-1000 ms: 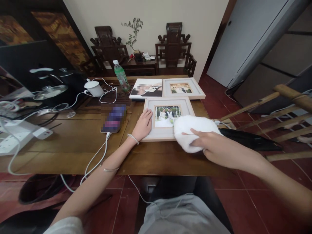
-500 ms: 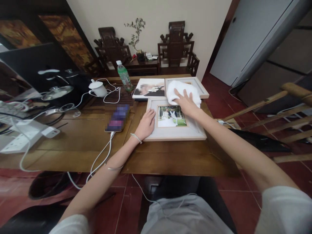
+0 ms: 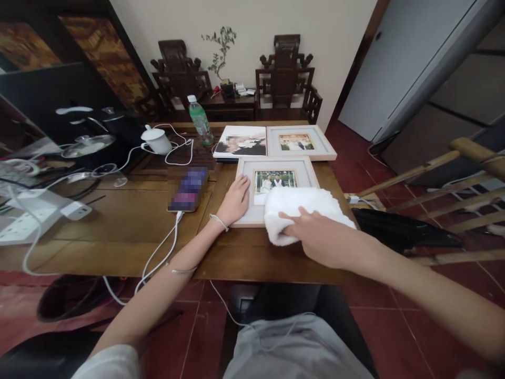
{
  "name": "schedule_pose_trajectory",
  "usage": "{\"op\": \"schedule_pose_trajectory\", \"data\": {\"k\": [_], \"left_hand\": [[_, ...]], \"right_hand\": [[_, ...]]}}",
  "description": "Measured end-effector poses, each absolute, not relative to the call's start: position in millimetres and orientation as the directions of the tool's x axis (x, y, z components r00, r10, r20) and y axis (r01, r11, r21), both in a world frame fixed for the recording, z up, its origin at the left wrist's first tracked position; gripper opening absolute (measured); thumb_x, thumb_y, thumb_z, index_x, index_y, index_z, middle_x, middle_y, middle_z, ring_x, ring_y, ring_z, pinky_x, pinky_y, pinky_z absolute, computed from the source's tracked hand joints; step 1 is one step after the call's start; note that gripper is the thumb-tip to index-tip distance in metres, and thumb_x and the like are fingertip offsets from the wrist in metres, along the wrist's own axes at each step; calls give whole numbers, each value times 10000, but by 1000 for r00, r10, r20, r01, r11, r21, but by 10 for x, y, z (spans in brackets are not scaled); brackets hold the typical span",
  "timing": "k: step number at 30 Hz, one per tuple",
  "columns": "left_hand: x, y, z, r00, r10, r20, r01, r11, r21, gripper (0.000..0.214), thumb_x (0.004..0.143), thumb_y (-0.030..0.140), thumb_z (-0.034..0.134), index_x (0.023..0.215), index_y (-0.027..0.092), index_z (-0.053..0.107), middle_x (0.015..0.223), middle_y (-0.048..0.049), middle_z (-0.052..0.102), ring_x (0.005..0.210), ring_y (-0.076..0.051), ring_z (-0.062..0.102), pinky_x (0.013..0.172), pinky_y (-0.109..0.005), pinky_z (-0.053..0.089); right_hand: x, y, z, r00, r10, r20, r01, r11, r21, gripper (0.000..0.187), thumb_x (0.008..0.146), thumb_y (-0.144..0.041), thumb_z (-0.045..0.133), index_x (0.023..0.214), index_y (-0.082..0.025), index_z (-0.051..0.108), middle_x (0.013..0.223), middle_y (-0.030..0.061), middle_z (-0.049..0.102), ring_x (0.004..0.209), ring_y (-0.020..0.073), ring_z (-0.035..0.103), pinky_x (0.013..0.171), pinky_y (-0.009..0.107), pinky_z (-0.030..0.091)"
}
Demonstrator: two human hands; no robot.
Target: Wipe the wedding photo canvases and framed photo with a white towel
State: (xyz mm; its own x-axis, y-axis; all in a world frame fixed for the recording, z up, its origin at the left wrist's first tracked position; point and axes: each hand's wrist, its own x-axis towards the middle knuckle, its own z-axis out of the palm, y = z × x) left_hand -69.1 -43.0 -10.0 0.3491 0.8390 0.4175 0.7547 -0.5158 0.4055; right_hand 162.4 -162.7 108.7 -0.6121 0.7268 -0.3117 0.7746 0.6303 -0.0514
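A light wooden picture frame (image 3: 246, 213) lies on the table with a photo of two people in its middle. My left hand (image 3: 235, 202) rests flat on its left edge, fingers stretched forward and open. My right hand (image 3: 319, 234) is closed on a folded white towel (image 3: 302, 202), which covers the frame's lower right part and hangs past its near edge. Behind lie a second frame (image 3: 325, 142) with a small photo and, to its left, a white-edged photo panel (image 3: 241, 142).
On the wooden table (image 3: 158, 242) to the left are a phone (image 3: 188, 189) on a charging cable, a green-labelled bottle (image 3: 201, 122), a white lidded cup (image 3: 157, 141), a pot (image 3: 90, 150) and a power strip (image 3: 27, 216). A wooden chair (image 3: 430, 163) stands at the right.
My right hand has drawn the towel from the far frame's near edge toward me, onto the near frame's lower right. The far photo now shows. My left hand has stayed put.
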Motion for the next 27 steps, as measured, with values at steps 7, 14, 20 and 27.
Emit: {"op": "schedule_pose_trajectory", "data": {"k": [7, 14, 20, 27], "left_hand": [[-706, -428, -79, 378, 831, 407, 755, -532, 385, 447, 923, 193, 353, 1312, 57, 526, 1427, -180, 493, 1409, -287, 346, 1178, -488, 285], [-730, -426, -81, 377, 837, 396, 750, -527, 400, 440, 930, 213, 358, 1318, 95, 528, 1432, -149, 496, 1409, -276, 349, 1183, -485, 281], [-712, -429, -70, 370, 841, 395, 750, -521, 407, 441, 926, 203, 355, 1321, 104, 524, 1432, -144, 497, 1407, -278, 350, 1181, -503, 276], [-689, -443, -74, 363, 836, 412, 755, -523, 396, 454, 920, 204, 349, 1319, 79, 524, 1427, -157, 498, 1408, -285, 347, 1179, -497, 281]], "right_hand": [[1563, -921, 728, -543, 828, -144, 839, 542, -45, 699, 711, 47, 406, 1346, -207, 553, 1571, 79, 292, 1427, 419, 198, 1069, 678, 266], [1649, 33, 540, -493, 860, 135, 870, 485, 88, 641, 758, 61, 366, 1342, -132, 543, 1573, 120, 279, 1425, 412, 196, 1082, 657, 238], [1643, -530, 626, -592, 806, -10, 800, 589, 115, 603, 757, 48, 376, 1294, -125, 591, 1528, 156, 360, 1375, 415, 312, 1050, 654, 284], [1686, -1520, 1047, -711, 672, -207, 699, 708, -103, 605, 717, 49, 400, 1222, -179, 643, 1467, 116, 465, 1288, 349, 478, 1005, 511, 432]]}}
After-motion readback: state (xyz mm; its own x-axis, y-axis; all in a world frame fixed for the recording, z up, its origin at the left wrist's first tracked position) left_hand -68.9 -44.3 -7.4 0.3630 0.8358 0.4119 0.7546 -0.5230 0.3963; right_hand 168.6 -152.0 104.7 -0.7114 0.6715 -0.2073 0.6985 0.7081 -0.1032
